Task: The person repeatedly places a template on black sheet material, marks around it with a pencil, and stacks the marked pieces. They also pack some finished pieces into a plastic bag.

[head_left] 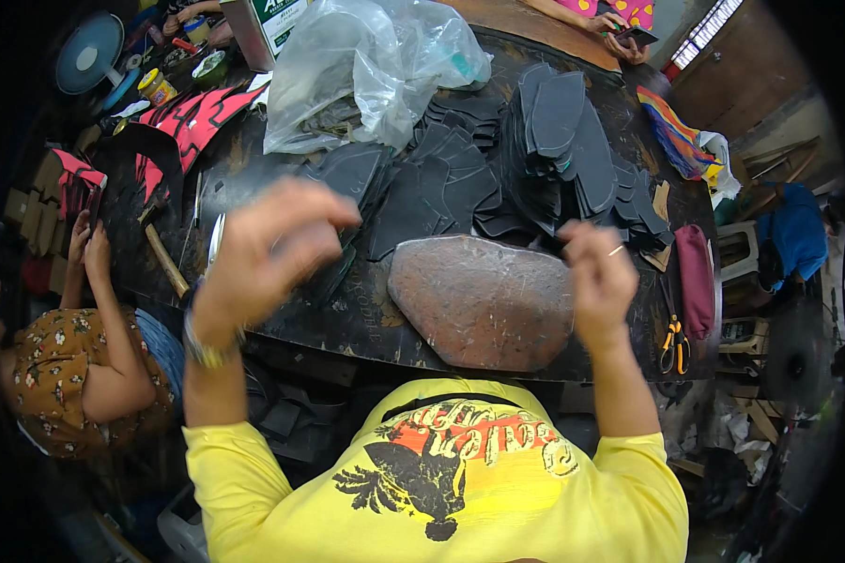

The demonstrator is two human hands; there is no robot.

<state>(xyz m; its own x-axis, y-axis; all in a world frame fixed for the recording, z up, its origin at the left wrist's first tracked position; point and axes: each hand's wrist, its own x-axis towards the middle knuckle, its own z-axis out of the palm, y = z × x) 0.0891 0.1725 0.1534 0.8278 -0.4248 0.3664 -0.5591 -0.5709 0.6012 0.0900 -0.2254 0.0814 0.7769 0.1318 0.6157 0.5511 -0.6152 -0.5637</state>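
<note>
My left hand (pixel 277 249) is raised over the left part of the dark table, blurred by motion. Its fingers are bent, with a gap between thumb and forefinger and nothing visible in it. My right hand (pixel 599 277), wearing a ring, hovers by the right edge of a worn reddish-brown slab (pixel 483 300). Its fingers curl and are smeared, so whether they hold anything is hidden. Beyond the slab lie loose black cut pieces (pixel 437 192) and a tall stack of black cut pieces (pixel 549 131). More black pieces (pixel 352 169) lie close to my left hand.
A clear plastic bag (pixel 366 75) sits at the back. Pink-and-black pieces (pixel 192 127) and a hammer-like wooden handle (pixel 166 263) lie left. Orange-handled scissors (pixel 674 345) and a maroon pouch (pixel 696 281) lie right. Other people sit at the left (pixel 89 375) and far side (pixel 620 19).
</note>
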